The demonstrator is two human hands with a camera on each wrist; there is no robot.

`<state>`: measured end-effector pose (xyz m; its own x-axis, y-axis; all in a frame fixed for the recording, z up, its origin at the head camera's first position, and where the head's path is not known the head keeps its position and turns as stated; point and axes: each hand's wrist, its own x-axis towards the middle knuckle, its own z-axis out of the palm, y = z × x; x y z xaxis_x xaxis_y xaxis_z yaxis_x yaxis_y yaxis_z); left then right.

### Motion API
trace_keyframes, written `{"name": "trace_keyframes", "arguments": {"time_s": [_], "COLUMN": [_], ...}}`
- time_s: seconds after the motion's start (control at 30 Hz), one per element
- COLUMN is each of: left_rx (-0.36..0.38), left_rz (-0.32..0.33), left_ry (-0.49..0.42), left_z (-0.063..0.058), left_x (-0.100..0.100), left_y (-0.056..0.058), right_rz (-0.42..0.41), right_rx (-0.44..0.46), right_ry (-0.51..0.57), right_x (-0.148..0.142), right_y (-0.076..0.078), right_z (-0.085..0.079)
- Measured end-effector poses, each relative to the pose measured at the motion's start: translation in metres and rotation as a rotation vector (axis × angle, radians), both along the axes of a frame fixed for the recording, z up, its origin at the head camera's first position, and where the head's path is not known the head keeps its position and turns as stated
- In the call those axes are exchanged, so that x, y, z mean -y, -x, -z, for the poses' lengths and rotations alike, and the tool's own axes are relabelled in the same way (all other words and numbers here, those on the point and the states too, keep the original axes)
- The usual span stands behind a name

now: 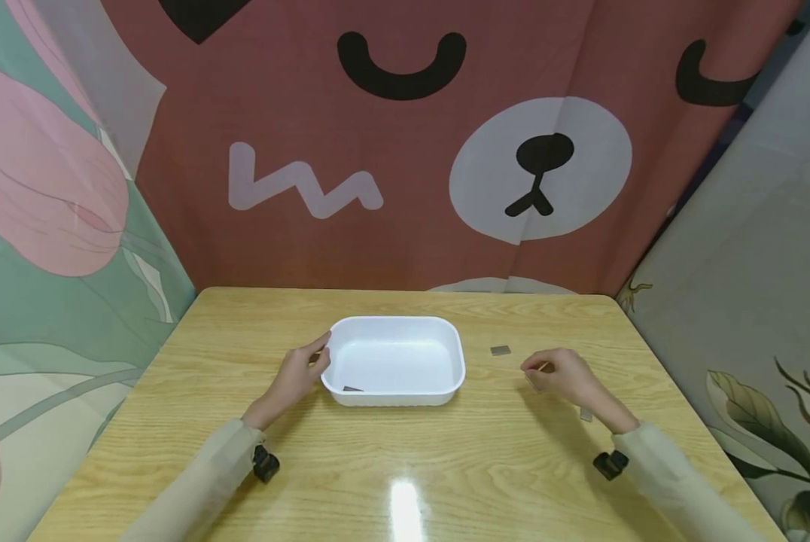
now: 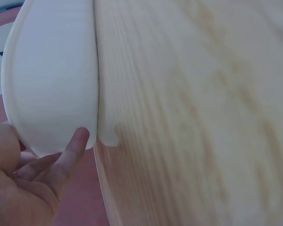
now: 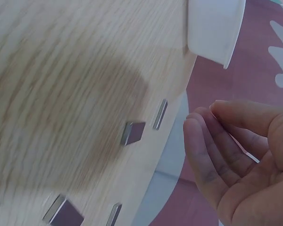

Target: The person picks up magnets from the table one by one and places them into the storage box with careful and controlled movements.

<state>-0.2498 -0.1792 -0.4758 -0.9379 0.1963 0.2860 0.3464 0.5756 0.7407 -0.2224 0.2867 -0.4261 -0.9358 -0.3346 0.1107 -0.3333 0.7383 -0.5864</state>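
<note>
A white plastic tray [image 1: 405, 398] sits on the wooden table. At its left end my left hand [image 1: 298, 374] grips the tray's edge; in the left wrist view one finger [image 2: 75, 146] lies against the outer wall. Inside the tray's near-left corner lies a small flat dark piece [image 1: 353, 388]. To the right of the tray, my right hand [image 1: 566, 374] is above the table, fingers loosely bent and thumb close to them. Nothing shows between its fingertips. Several small silvery rectangular pieces lie near it, including one flat metal piece [image 3: 133, 133] and a thinner-looking strip [image 3: 160, 114].
One metal piece [image 1: 500, 350] lies between the tray and the right hand, another [image 1: 585, 414] close to the right wrist. A patterned curtain [image 1: 405, 248] hangs behind the table [image 1: 337, 467], with more fabric on both sides. Small black devices [image 1: 610, 464] are worn at both wrists.
</note>
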Motion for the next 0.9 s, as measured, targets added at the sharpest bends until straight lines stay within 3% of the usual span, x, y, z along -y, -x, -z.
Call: {"name": "trace_keyframes", "arguments": {"time_s": [0.57,0.8,0.9], "left_rx": [0.008,0.007,0.011], "left_rz": [0.0,-0.004,-0.014], "left_ry": [0.004,-0.015,-0.009], "left_z": [0.0,-0.001,-0.001], "left_x": [0.0,-0.002,-0.002], "left_y": [0.0,0.0,0.0], "right_rz": [0.061,0.071,0.07], "right_rx": [-0.117,-0.186,-0.164], "right_ry": [-0.182,-0.2,-0.198], "right_x": [-0.022,-0.032,-0.034], "right_y": [-0.002,-0.004,-0.002], "right_z": [0.007,0.012,0.015]}}
